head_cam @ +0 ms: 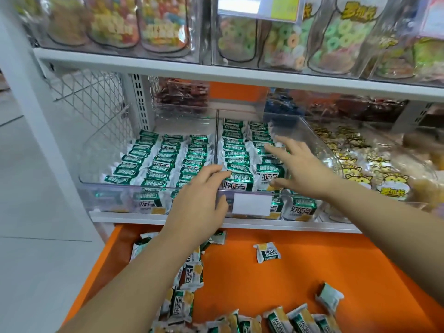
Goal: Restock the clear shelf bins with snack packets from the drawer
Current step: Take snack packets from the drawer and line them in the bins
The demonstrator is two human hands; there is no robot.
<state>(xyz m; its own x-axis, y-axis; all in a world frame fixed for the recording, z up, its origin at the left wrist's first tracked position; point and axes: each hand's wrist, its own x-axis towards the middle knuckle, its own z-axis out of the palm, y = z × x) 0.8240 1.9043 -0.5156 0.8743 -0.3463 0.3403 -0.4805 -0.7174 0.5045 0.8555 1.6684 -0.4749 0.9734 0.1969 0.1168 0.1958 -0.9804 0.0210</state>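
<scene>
Two clear shelf bins sit side by side, the left bin (96, 179) and the right bin (312, 138), both filled with rows of green and white snack packets (163, 162). My left hand (199, 195) reaches over the front rim at the divider, fingertips touching a packet (237, 182) in the right bin's front row. My right hand (295, 164) lies spread over the packets in the right bin, fingers straight. Below, the open orange drawer (300, 265) holds loose packets (185, 306) of the same kind.
Further clear bins (374, 164) of yellow cat-print sweets stand to the right. A white shelf (216, 70) above carries jars of gummy rings. A wire mesh panel (96, 97) closes the left side. A white label (252, 204) is on the bin front.
</scene>
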